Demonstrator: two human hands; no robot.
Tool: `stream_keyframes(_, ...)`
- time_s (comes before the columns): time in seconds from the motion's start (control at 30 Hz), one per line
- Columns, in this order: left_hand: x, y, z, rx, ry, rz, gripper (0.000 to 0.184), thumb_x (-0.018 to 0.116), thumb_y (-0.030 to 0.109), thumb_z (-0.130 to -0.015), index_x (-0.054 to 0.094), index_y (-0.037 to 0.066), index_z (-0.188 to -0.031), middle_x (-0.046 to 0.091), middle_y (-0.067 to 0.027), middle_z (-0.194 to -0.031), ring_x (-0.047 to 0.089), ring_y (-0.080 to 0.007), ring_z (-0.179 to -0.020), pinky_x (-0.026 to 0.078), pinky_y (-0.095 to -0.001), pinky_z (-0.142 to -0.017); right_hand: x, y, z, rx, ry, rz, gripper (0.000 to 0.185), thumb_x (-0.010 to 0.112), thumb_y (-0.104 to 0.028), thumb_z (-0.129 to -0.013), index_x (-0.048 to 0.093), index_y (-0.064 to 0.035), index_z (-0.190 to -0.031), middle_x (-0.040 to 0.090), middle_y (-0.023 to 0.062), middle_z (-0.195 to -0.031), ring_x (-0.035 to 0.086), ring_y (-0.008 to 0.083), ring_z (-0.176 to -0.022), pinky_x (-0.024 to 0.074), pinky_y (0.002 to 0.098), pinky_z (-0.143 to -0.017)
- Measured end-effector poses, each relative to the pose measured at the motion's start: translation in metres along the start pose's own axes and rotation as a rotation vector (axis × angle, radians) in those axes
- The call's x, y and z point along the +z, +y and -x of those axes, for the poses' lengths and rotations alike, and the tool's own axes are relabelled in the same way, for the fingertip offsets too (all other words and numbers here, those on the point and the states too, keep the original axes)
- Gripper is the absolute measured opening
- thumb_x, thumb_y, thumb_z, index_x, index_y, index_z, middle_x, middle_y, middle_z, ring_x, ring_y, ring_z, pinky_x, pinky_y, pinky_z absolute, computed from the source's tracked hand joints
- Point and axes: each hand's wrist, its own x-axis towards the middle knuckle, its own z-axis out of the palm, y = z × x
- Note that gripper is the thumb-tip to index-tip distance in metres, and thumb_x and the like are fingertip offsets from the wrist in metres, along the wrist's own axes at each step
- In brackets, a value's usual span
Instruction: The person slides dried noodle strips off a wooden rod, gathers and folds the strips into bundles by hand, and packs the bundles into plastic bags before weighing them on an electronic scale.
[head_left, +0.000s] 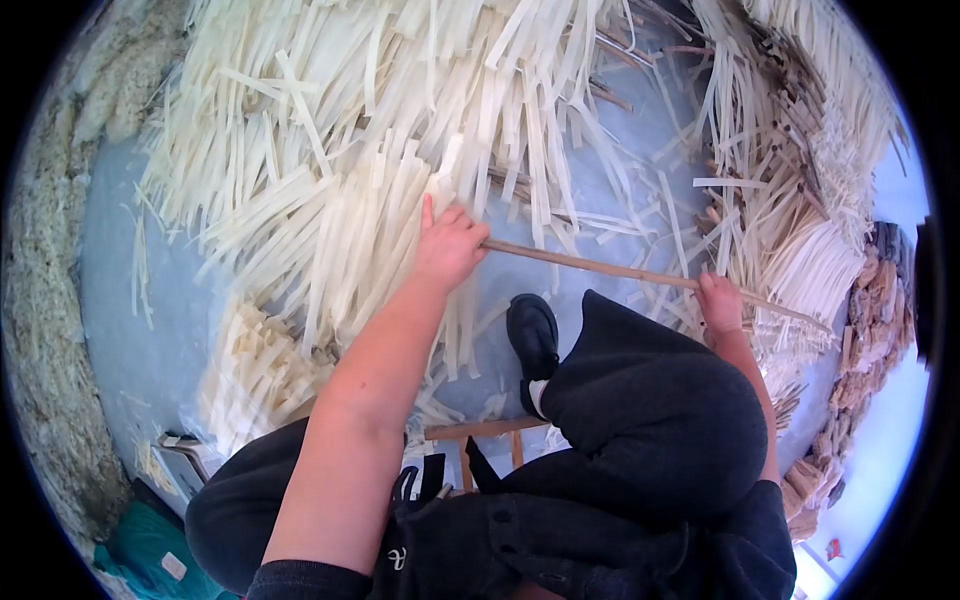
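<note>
Gripping a thin wooden stick (590, 265), the left hand (452, 245) has its fingers curled round the near-left end, with one finger raised clear; a broad pale strip (450, 160) stands just past that hand, and whether it is also held I cannot tell. The right hand (720, 300) clasps the same stick further along, its fingers wrapped over the shaft, and the stick's thinner tip runs on past this grip. Between the two hands the stick hangs slantwise, above the grey-blue floor (130, 280) and the black shoe (533, 330), which sits just on the body side of it. Beyond the stick and to its left spreads a large layer of pale flat strips (330, 200), with a few dark sticks showing among them. Off the stick's right end lies another heap of strips (815, 265), and past that, brownish stacked pieces (865, 350). Closer to the body than the stick are dark trousers (650, 410) and a wooden bar (485, 428); well apart from it, far to the left, runs a rough, fibrous bank (50, 350).
</note>
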Motion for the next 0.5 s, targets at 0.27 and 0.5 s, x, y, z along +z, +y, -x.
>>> stream_keyframes(0.27,-0.011,-0.028,-0.004,-0.131,-0.031,-0.039,0.03,0.07,0.035,-0.078,0.065,0.025,-0.106,0.063,0.0033,-0.113,0.045,-0.0211,-0.127,0.009,-0.0671,-0.11,0.004,0.09,0.054,0.224,-0.045,0.111,0.022,0.058,-0.014,-0.083,0.056,-0.0108,-0.105,0.058,0.0113,-0.101,0.055,0.0323,-0.1,0.0446,0.0443,-0.086)
stream_keyframes(0.5,-0.039,0.042,0.012,0.172,0.084,0.045,0.054,0.068,0.036,-0.081,0.05,0.028,-0.131,0.059,0.0006,-0.122,0.041,-0.024,-0.13,0.015,-0.0667,-0.109,-0.014,0.064,0.053,0.21,0.006,0.125,0.019,0.058,-0.016,-0.083,0.056,-0.0092,-0.1,0.057,0.0105,-0.094,0.055,0.0321,-0.096,0.0447,0.0449,-0.085)
